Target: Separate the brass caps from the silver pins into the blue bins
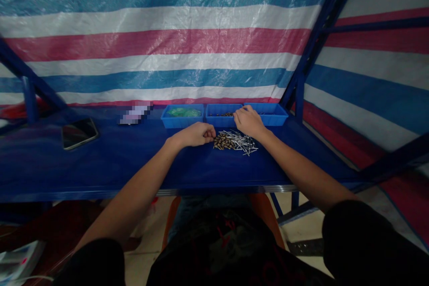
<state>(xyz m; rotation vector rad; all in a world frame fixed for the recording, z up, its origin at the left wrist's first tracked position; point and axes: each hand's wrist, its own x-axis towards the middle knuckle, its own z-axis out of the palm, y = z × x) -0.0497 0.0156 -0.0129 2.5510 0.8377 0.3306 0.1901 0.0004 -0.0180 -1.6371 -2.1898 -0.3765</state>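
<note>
A mixed pile lies on the blue table (134, 165): small brass-coloured pieces (225, 141) on its left, thin silver pins (244, 142) on its right. My left hand (200, 134) rests at the pile's left edge, fingers curled together; what they hold, if anything, is too small to make out. Above the front edge of the middle blue bin (214, 121), my right hand (247, 119) has its fingers bent and pressed together, their contents hidden. Some small brass-coloured pieces (227, 114) lie in that bin.
The left blue bin (182, 122) holds green material (183, 112). The right blue bin (275, 118) is partly behind my right hand. A phone (79, 133) and a pixelated item (136, 113) lie further left. Striped sheeting (167, 44) hangs behind the table.
</note>
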